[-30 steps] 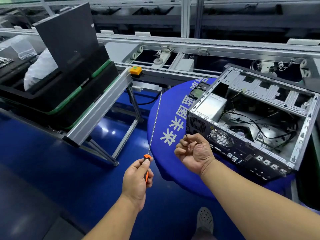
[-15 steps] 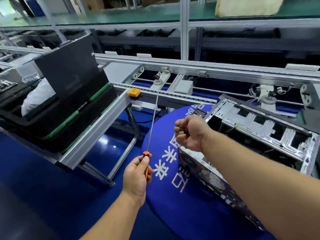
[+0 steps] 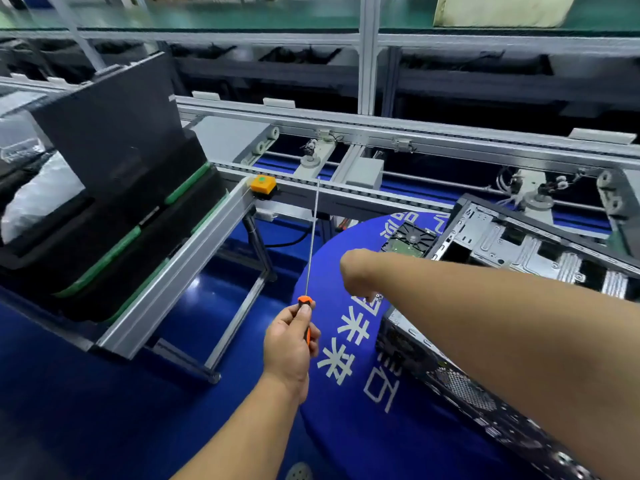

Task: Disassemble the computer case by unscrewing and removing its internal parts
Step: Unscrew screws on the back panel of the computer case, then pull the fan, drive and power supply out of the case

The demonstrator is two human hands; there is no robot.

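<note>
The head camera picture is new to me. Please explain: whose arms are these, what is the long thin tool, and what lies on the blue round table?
No robot is here. A person wears one camera on the head, looking forward and down, so the two arms are the person's own. The left hand grips a screwdriver by its orange handle; its long thin shaft points away, toward the conveyor frame. The right hand reaches out over the blue table with its fingers curled; whether it holds anything is hidden. On the table lie an opened computer case, metal inside, and beyond the hand a hard drive. At left, dark trays sit on a metal rack.
</note>
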